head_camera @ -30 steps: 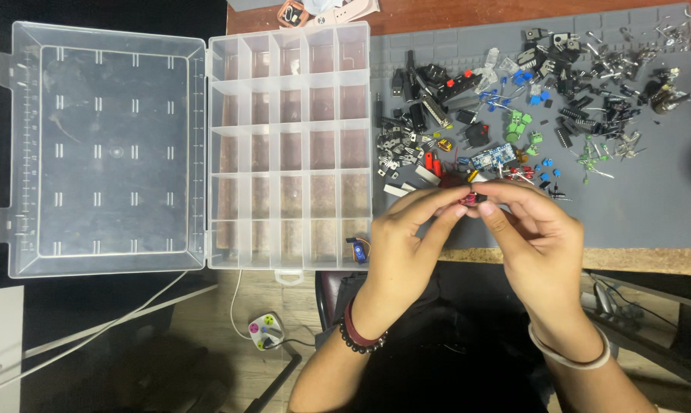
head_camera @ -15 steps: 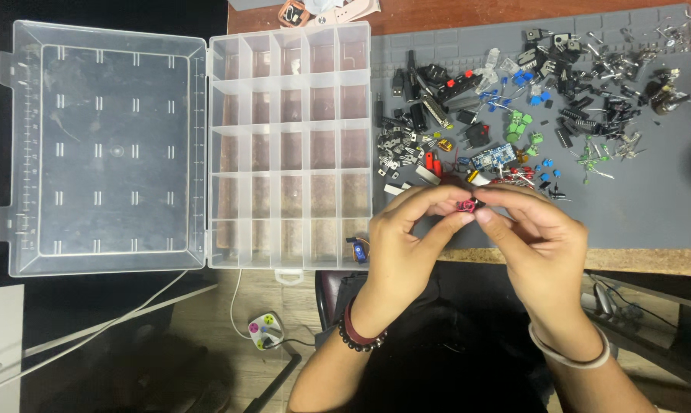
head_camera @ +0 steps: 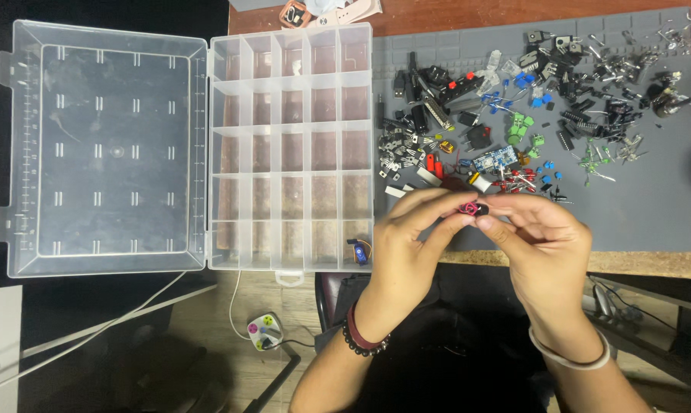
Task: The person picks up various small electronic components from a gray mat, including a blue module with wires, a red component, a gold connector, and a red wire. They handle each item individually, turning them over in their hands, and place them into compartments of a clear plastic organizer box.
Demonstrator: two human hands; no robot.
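My left hand (head_camera: 407,245) and my right hand (head_camera: 541,237) meet over the front edge of the grey mat (head_camera: 651,199). Between their fingertips they pinch a small red and black electronic part (head_camera: 472,208). Just beyond the fingers lies a spread of loose components (head_camera: 506,115): black connectors, green terminal blocks, blue parts, LEDs and a small blue board. To the left stands an open clear plastic compartment box (head_camera: 288,145) with its lid (head_camera: 104,149) folded flat. A small blue part (head_camera: 358,252) sits in its near right compartment.
The mat lies on a wooden table (head_camera: 453,15). More dark components and metal pieces are heaped at the mat's far right (head_camera: 629,84). A white cable and a small round plug adapter (head_camera: 261,331) lie on the floor below the box.
Both hands have drifted slightly down and right with the small part still pinched between them; the fingers have shifted a little around it.
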